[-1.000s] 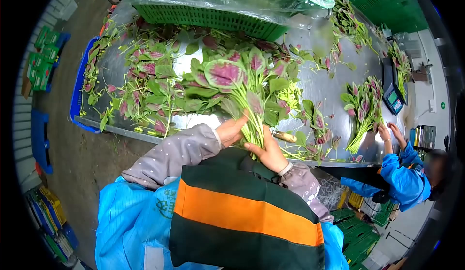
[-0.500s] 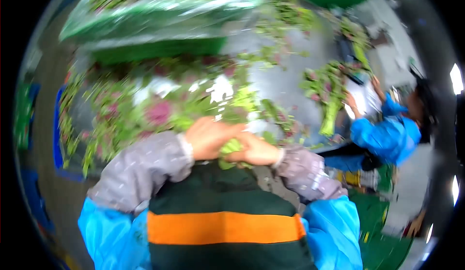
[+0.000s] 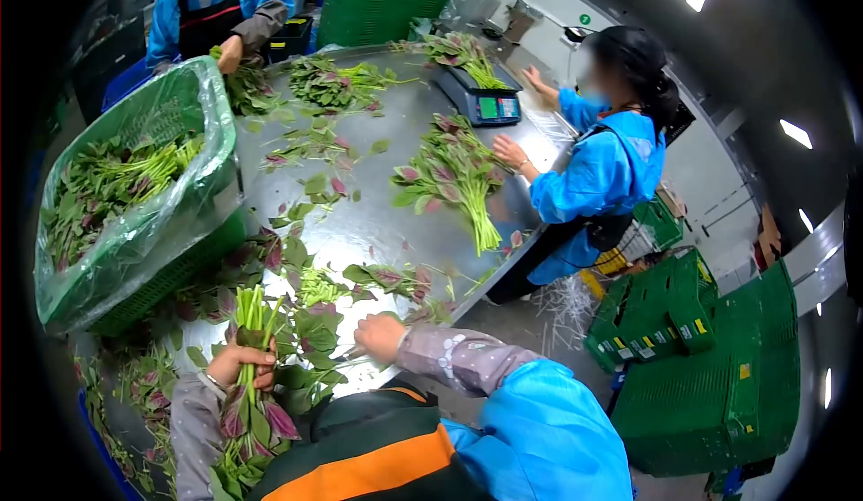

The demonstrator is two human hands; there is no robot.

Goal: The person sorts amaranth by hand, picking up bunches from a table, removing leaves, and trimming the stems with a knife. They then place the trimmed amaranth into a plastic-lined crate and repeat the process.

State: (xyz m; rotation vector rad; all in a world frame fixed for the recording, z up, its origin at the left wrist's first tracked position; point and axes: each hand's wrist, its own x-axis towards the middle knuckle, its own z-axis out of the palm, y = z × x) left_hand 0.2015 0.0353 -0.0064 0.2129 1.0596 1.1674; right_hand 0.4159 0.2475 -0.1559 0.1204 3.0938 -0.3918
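Note:
My left hand [image 3: 241,366] is wrapped round a bunch of amaranth greens [image 3: 254,321], its cut stems pointing up and its green and purple leaves hanging below the fist. To its right, my right hand [image 3: 379,335] is closed low over the metal table [image 3: 351,224], slightly blurred; whatever its fingers hold cannot be made out. Loose amaranth leaves [image 3: 315,330] and stems lie between my two hands. Several more sprigs [image 3: 395,281] lie just beyond my right hand.
A green crate [image 3: 229,155] lined with clear plastic holds greens at the left. Across the table, a co-worker [image 3: 598,164] stands beside a scale [image 3: 490,106] bearing greens and a large bunch [image 3: 454,177]. Another person [image 3: 220,16] handles greens at the far left. Green crates [image 3: 701,375] are stacked at right.
My hands, together around greens before, are now apart: the left lower left with the bunch, the right away from it. The view has swung right and up, showing more of the room.

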